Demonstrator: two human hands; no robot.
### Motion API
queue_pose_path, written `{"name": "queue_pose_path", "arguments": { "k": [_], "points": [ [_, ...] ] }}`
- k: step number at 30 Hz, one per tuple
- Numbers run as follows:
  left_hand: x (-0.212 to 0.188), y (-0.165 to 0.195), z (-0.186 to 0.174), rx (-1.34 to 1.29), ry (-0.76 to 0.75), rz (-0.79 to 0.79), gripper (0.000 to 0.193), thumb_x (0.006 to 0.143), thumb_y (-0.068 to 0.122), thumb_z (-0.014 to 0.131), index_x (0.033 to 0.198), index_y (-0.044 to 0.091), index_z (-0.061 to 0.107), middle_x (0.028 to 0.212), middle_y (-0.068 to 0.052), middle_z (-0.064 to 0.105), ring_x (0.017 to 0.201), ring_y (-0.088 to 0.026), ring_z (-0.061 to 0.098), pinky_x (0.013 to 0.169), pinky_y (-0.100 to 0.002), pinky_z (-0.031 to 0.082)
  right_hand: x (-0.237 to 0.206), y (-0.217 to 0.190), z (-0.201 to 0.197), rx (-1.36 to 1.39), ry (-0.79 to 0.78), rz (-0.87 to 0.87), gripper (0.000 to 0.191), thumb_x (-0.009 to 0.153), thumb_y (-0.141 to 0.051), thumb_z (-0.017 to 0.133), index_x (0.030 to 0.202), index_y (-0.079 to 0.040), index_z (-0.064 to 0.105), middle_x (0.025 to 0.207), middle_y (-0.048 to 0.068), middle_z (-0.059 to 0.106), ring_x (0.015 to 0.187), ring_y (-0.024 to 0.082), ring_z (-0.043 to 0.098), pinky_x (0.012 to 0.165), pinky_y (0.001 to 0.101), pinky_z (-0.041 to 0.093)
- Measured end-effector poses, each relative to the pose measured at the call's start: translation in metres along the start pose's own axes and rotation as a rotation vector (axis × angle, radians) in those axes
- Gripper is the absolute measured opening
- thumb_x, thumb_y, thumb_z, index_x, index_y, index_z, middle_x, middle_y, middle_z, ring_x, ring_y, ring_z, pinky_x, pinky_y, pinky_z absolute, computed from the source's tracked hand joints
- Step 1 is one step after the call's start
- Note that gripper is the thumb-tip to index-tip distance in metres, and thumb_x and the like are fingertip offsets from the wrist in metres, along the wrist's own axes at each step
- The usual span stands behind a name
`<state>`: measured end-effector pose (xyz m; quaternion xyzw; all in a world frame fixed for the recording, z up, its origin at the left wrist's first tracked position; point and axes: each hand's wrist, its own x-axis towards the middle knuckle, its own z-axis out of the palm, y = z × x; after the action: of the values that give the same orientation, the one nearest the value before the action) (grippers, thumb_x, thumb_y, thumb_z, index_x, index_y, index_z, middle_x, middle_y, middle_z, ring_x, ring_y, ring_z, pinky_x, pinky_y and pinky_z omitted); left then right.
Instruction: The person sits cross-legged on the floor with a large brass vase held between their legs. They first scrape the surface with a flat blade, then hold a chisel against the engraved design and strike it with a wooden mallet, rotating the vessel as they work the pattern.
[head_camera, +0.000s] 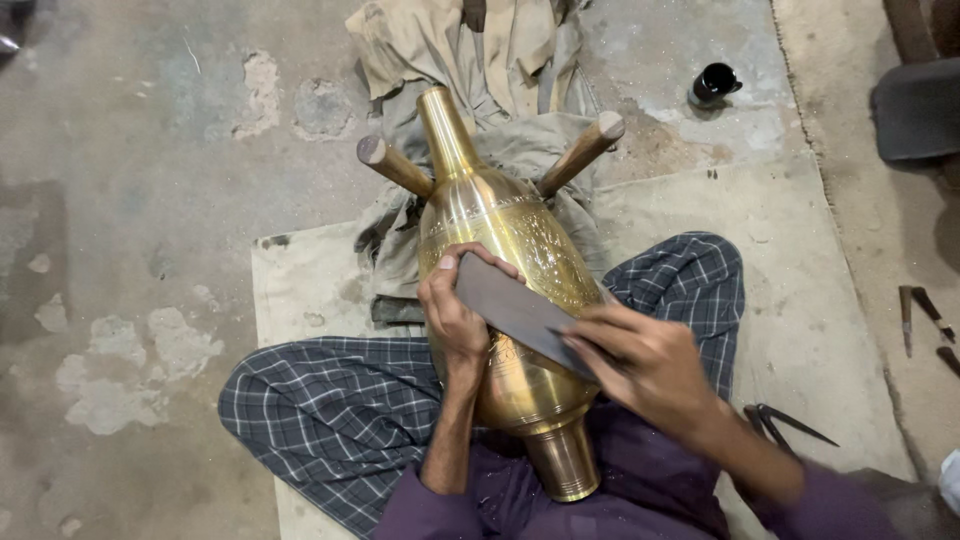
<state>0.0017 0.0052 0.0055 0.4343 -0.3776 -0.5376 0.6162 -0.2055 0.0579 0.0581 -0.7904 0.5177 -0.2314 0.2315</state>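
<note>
Crosswise on the brass vase (510, 290), a dark flat file (515, 310), left hand (452, 310) and right hand (650, 360) fingers pinching its ends.

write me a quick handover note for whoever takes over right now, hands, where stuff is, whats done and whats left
Left hand: grips the upper end of a flat dark blade tool, pressed against the brass vase.
Right hand: holds the blade's lower end; slightly blurred.
Vase: lies across the lap, neck pointing away, propped between two wooden pegs on a pile of cloth, foot toward the body.
Done: engraved pattern bands show on the vase body under the blade.
Left: cannot tell how much of the surface is worked; the far side is hidden.
Nearby: dark pointed tools on the mat at the right, a small black cup on the floor.
</note>
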Motion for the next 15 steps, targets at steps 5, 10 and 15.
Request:
{"name": "queue_pose_path", "arguments": {
  "k": [5,10,15],
  "points": [
    [0.001,0.002,0.000,-0.085,0.004,-0.040,0.044,0.102,0.023,0.021,0.102,-0.003,0.056,0.081,-0.021,0.068,0.075,-0.031,0.072,0.070,-0.045,0.065,0.020,-0.022,-0.024,0.105,0.107,-0.090,0.021,0.086,-0.009,0.080,0.107,-0.010,0.079,0.104,0.007,0.077,0.078,0.015,0.075,0.065,0.0264,0.064],
    [0.001,0.001,-0.001,-0.094,0.018,-0.020,0.044,0.102,0.023,0.024,0.100,-0.005,0.058,0.079,-0.023,0.067,0.072,-0.034,0.070,0.066,-0.045,0.064,-0.022,-0.009,-0.060,0.241,0.208,0.118,0.027,0.079,-0.009,0.083,0.106,-0.010,0.079,0.098,0.006,0.077,0.064,0.007,0.066,0.053,0.0229,0.052],
    [0.000,0.002,0.000,-0.193,0.039,-0.058,0.047,0.102,0.030,0.026,0.102,-0.006,0.057,0.079,-0.024,0.066,0.071,-0.034,0.070,0.065,-0.045,0.062,-0.056,0.021,-0.032,0.452,-0.008,0.313,0.027,0.080,-0.006,0.081,0.106,-0.008,0.082,0.090,0.006,0.082,0.061,0.007,0.069,0.050,0.0225,0.054]
  ]
}}
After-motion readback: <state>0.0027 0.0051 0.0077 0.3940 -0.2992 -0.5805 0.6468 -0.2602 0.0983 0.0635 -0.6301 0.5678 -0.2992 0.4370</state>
